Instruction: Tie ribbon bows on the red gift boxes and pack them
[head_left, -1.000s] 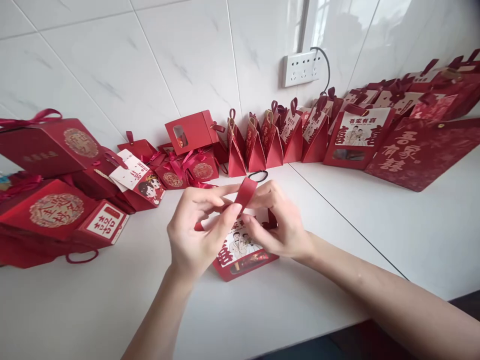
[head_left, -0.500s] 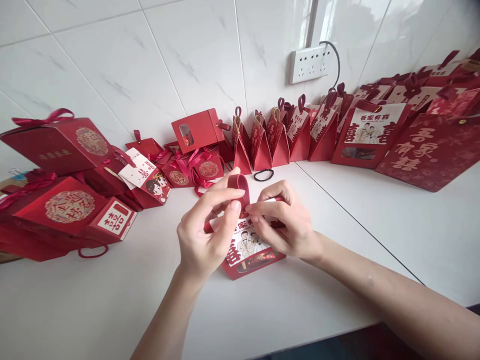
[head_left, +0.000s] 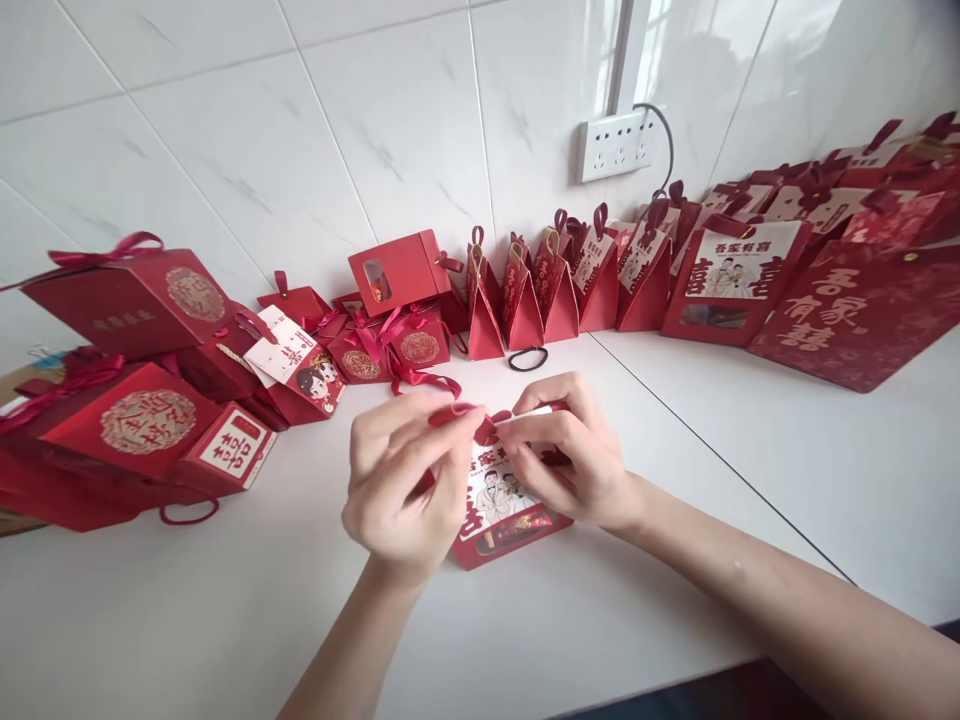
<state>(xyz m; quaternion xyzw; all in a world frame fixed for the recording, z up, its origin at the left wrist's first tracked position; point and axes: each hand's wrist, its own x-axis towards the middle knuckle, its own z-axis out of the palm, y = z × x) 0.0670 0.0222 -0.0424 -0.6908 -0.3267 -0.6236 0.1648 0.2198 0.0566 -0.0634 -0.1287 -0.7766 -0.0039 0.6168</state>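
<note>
A red gift box (head_left: 517, 538) with a small window and a white printed card (head_left: 491, 492) stands on the table in front of me. At its top, my left hand (head_left: 409, 480) pinches a dark red ribbon (head_left: 451, 414) between thumb and fingers, to the left of the box's top. My right hand (head_left: 566, 445) is closed at the box's top edge, its fingertips pinching the ribbon's base. Fingers cover part of the ribbon and of the card's upper edge.
A black elastic band (head_left: 528, 358) lies behind the box. Several triangular red boxes (head_left: 525, 315) line the tiled wall (head_left: 420, 130). Red boxes with bows (head_left: 142, 415) are stacked at left, and a large red bag (head_left: 847, 320) stands at right. A socket strip (head_left: 616, 146) is on the wall.
My left hand has drawn the ribbon loop down and to the left; it stood upright before. The right hand keeps its place at the box's top. The view has tilted slightly.
</note>
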